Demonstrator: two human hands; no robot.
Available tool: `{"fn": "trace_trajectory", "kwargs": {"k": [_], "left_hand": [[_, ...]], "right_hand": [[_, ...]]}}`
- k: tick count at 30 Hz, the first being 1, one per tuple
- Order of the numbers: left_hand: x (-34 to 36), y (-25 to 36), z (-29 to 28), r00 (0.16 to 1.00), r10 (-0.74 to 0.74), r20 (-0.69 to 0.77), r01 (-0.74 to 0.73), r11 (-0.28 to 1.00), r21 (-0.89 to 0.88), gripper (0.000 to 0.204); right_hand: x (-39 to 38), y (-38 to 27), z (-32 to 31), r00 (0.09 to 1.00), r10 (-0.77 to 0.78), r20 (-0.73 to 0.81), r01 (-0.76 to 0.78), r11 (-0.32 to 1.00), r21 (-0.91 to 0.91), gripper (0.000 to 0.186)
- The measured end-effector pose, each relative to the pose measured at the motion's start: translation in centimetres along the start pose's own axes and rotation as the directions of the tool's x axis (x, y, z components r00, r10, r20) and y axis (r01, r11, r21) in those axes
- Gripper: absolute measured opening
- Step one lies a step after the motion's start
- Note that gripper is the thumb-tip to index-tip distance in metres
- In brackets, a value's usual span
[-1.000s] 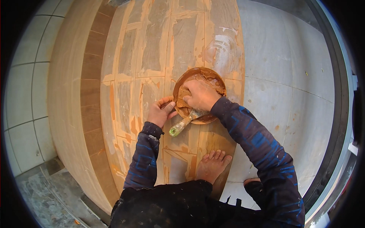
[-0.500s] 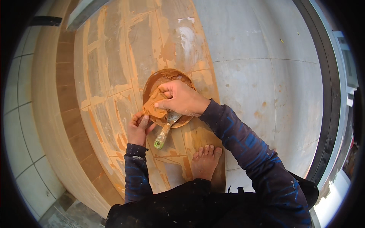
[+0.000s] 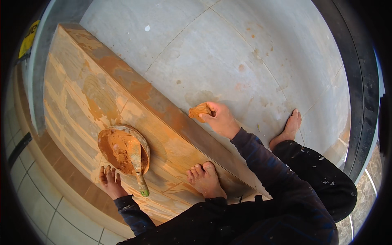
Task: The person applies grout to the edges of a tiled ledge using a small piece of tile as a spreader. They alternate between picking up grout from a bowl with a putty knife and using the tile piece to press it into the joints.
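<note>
My right hand (image 3: 222, 120) pinches an orange-smeared rag or sponge (image 3: 200, 112), crumpled, beside the far edge of the tiled step. The exact kind cannot be told. My left hand (image 3: 111, 181) is by the near left of the bowl, its fingers apart and holding nothing. The round bowl (image 3: 147, 152) rests on the step with thick orange paste (image 3: 117, 148) in it. A putty knife (image 3: 139, 171) leans in the bowl, its blade in the paste and its green-ended handle sticking out over the rim toward me.
Orange smears cover the wood-look step (image 3: 167, 143), whose raised edge (image 3: 122, 75) drops to grey floor tiles (image 3: 192, 61). One bare foot (image 3: 206, 181) stands on the step, the other foot (image 3: 288, 128) on the lower floor. A dark curved frame (image 3: 354, 81) runs along the right.
My right hand has left the bowl with the orange-smeared piece and moved right to the step's edge. My left hand has let go of that piece. The view has turned, and my right foot now shows.
</note>
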State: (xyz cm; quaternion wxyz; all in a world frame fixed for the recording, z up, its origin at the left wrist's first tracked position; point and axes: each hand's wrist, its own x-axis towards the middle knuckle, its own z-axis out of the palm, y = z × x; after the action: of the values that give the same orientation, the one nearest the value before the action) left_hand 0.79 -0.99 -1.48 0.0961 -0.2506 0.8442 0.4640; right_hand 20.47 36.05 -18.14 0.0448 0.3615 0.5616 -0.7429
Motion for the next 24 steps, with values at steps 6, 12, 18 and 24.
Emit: {"fn": "trace_trajectory", "kwargs": {"k": [6,12,18,24], "left_hand": [[0.2,1.5,1.4,0.998,0.068,0.008,-0.068,0.994,0.08,0.036],[-0.4,2.1,2.3,0.997,0.078,-0.004,-0.077,0.992,0.105,0.037],[0.3,1.7,1.4,0.995,0.095,0.007,-0.096,0.991,0.091,0.037],[-0.2,2.4,2.2,0.994,0.106,0.0,-0.105,0.989,0.105,0.037]], "right_hand": [[0.3,-1.7,3.5,0.986,-0.022,-0.168,0.007,0.996,-0.088,0.019],[1.4,-0.5,4.8,0.933,-0.282,-0.221,0.176,0.898,-0.402,0.021],[-0.2,-3.9,3.1,0.999,-0.029,0.025,0.032,0.994,-0.109,0.018],[0.0,-2.1,1.6,0.979,-0.088,-0.181,0.125,0.971,0.205,0.019]]}}
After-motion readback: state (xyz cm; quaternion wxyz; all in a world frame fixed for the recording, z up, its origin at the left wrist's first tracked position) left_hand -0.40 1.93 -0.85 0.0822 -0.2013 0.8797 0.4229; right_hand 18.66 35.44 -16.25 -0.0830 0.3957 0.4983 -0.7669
